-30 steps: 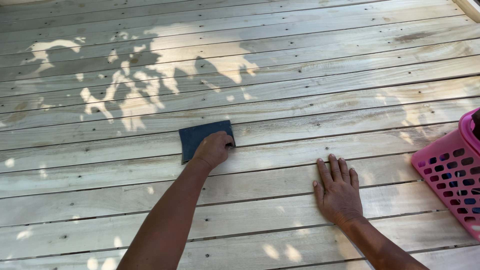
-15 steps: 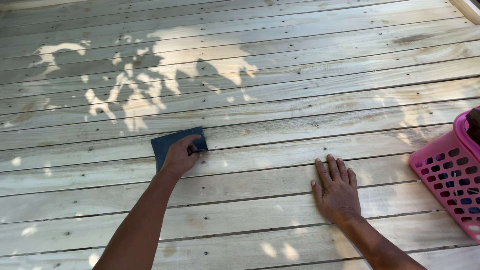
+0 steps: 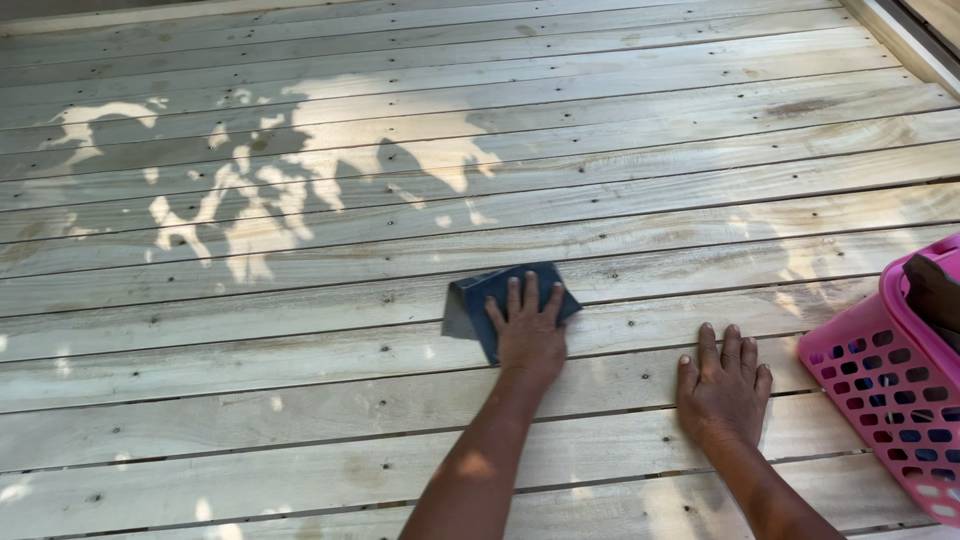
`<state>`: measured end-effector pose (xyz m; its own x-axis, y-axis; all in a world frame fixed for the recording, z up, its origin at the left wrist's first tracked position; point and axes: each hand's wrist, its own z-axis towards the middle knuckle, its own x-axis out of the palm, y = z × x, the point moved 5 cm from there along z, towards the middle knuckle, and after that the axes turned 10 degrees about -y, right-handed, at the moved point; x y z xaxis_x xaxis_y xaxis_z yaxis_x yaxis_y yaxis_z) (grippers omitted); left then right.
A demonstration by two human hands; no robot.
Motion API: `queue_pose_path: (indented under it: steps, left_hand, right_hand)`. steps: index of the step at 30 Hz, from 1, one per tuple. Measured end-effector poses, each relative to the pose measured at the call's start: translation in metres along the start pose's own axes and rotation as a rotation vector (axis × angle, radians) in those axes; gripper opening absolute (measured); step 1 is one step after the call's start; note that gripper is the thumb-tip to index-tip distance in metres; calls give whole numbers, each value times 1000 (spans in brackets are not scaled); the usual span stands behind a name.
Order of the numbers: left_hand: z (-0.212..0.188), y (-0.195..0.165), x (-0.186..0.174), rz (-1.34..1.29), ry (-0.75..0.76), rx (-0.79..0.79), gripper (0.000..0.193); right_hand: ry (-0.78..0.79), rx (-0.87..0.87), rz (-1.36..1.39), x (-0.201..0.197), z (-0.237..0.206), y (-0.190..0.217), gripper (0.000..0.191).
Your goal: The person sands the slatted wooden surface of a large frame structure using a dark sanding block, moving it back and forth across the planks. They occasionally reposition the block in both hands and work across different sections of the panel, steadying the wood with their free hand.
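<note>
Decking (image 3: 300, 420) — left hand (image 3: 528, 340) flat on sandpaper (image 3: 500, 295); right hand (image 3: 722, 390) splayed.

Plank deck (image 3: 300, 420) under sandpaper (image 3: 480, 295), basket (image 3: 885, 400)

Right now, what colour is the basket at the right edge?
Pink, with a lattice of small holes: the basket shows in the head view.

I see two bare forearms coming up from the bottom edge, no sleeves, no gloves, no watch or bracelet on either wrist. My left hand (image 3: 528, 338) and right hand (image 3: 722, 388) carry no rings that I can make out. The fingernails look short and unpainted.
</note>
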<state>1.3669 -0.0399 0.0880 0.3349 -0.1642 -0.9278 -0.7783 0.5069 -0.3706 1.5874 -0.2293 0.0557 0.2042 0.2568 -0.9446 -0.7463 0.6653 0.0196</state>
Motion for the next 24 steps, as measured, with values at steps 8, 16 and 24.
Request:
queue_pose_path:
  steps: [8, 16, 24]
  left_hand:
    - [-13, 39, -10, 66, 4, -71, 50]
    - [13, 129, -102, -353, -117, -373, 36]
    - [12, 51, -80, -248, 79, -164, 34]
  right_hand:
    - [6, 11, -5, -12, -6, -4, 65]
    - [-33, -2, 3, -10, -6, -3, 68]
    - [35, 14, 10, -8, -2, -12, 68]
